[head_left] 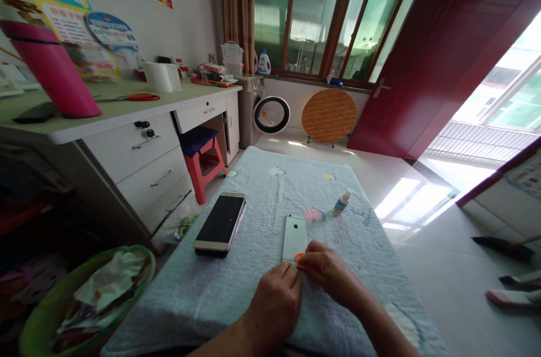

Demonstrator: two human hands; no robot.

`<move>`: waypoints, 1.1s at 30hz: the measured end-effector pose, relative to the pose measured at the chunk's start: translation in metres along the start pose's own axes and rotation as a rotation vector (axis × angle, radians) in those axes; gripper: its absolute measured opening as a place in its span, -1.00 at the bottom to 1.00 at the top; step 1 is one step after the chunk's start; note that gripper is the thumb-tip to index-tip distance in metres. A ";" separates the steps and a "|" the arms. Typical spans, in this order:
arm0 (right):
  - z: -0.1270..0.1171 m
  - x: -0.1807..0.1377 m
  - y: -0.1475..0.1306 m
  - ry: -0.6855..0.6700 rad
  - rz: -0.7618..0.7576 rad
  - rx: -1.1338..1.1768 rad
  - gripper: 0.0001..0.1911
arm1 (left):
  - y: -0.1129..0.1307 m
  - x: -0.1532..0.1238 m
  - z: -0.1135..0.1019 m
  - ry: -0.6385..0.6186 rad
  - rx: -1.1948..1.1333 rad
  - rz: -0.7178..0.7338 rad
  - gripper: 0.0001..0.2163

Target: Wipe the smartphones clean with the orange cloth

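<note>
A pale smartphone (295, 236) with an apple logo lies back up on the cloth-covered table. My left hand (276, 298) is closed at its near end, with the fingertips on the phone's edge. Between the pinched fingers of my right hand (329, 268) is a small orange piece (300, 258), at the phone's near right corner; most of it is covered by the fingers, so its kind does not show. Left of these lies a stack of larger phones (220, 223), the top one screen up. Beyond my right hand stands a small spray bottle (341, 202) with a white cap.
A light blue quilted cloth (253, 284) covers the table. On the floor at left stands a green waste basket (146, 272) with crumpled paper. A red stool (207, 168) is by the white desk (131, 143). A washing machine (250, 115) has its round door open.
</note>
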State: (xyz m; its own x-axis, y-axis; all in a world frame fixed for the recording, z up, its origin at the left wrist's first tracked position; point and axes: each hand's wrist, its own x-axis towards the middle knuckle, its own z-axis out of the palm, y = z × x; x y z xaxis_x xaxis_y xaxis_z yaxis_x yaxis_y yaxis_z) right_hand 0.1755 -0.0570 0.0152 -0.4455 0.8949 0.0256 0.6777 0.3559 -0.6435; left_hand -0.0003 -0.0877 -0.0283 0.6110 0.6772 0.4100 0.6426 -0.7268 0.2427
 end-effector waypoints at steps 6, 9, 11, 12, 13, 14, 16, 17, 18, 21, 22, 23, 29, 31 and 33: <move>-0.004 0.002 -0.003 -0.058 -0.039 0.011 -0.75 | 0.000 0.001 -0.002 0.007 -0.027 -0.002 -0.81; -0.005 0.022 0.008 -0.010 -0.027 -0.058 -0.74 | -0.001 0.002 -0.004 -0.026 -0.015 -0.003 -0.86; -0.005 0.039 0.016 0.035 -0.025 -0.085 -0.80 | -0.001 0.002 -0.005 -0.051 -0.009 -0.002 -0.88; -0.005 0.047 0.020 0.068 -0.018 -0.094 -0.80 | -0.001 0.002 -0.006 -0.062 -0.009 -0.002 -0.88; -0.004 0.054 0.022 0.099 -0.010 -0.108 -0.80 | 0.000 0.002 -0.007 -0.071 -0.012 -0.001 -0.89; -0.003 0.060 0.024 0.126 -0.008 -0.120 -0.80 | 0.000 0.002 -0.008 -0.078 -0.017 -0.003 -0.89; 0.000 0.068 0.024 0.164 -0.010 -0.143 -0.79 | 0.000 0.003 -0.009 -0.086 -0.033 -0.010 -0.87; 0.002 0.069 0.023 0.172 -0.014 -0.152 -0.78 | 0.000 0.003 -0.009 -0.087 -0.039 -0.011 -0.84; 0.003 0.068 0.020 0.175 -0.019 -0.157 -0.77 | 0.000 0.004 -0.009 -0.087 -0.039 -0.009 -0.82; 0.005 0.060 0.009 0.122 -0.037 -0.143 -0.73 | 0.001 0.004 -0.007 -0.092 0.005 0.010 -0.79; 0.005 0.056 0.005 0.081 -0.048 -0.127 -0.73 | 0.001 0.004 -0.005 -0.097 0.028 0.017 -0.79; 0.003 0.052 0.001 0.029 -0.063 -0.107 -0.73 | 0.002 0.004 -0.003 -0.099 0.054 0.019 -0.78; -0.006 0.045 -0.008 -0.166 -0.153 -0.039 -0.77 | 0.007 0.001 0.012 -0.020 0.152 0.041 -0.67; -0.005 0.050 -0.005 -0.152 -0.130 -0.065 -0.77 | 0.007 0.001 0.014 -0.032 0.129 0.068 -0.68; -0.003 0.060 0.001 -0.112 -0.097 -0.118 -0.78 | 0.006 0.001 0.013 -0.061 0.102 0.078 -0.70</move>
State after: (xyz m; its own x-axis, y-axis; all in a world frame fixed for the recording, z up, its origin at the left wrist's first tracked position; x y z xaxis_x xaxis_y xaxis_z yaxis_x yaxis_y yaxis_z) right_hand 0.1509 -0.0019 0.0185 -0.5703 0.8214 -0.0065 0.6892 0.4742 -0.5478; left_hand 0.0107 -0.0902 -0.0381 0.6861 0.6271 0.3688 0.6339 -0.7641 0.1201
